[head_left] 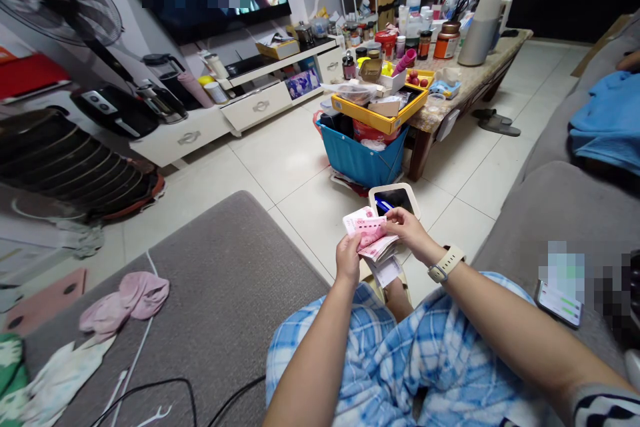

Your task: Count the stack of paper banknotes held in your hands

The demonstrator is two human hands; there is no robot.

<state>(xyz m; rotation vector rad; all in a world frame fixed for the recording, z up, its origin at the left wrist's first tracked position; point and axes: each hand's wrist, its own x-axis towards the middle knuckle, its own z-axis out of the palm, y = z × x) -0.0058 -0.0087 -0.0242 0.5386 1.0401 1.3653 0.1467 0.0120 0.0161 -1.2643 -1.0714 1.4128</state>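
A stack of pink banknotes (pixel 373 233) is held between my two hands, above my knees. My left hand (pixel 348 259) grips the stack's left side with the thumb on top. At the right edge, the fingers of my right hand (pixel 406 230) pinch a note at the top; a watch (pixel 447 263) is on that wrist. Just beyond my hands is a cream-rimmed container (pixel 411 199) with a dark inside and something blue in it. Below the stack, a pale paper slip (pixel 387 272) shows near my foot; I cannot tell what it rests on.
A blue basket (pixel 363 157) full of things stands on the tiled floor ahead, with a yellow tray (pixel 373 119) above it. Behind is a crowded stone-topped table (pixel 473 77). A phone (pixel 560 303) lies on the grey sofa at right; pink cloth (pixel 127 303) lies at left.
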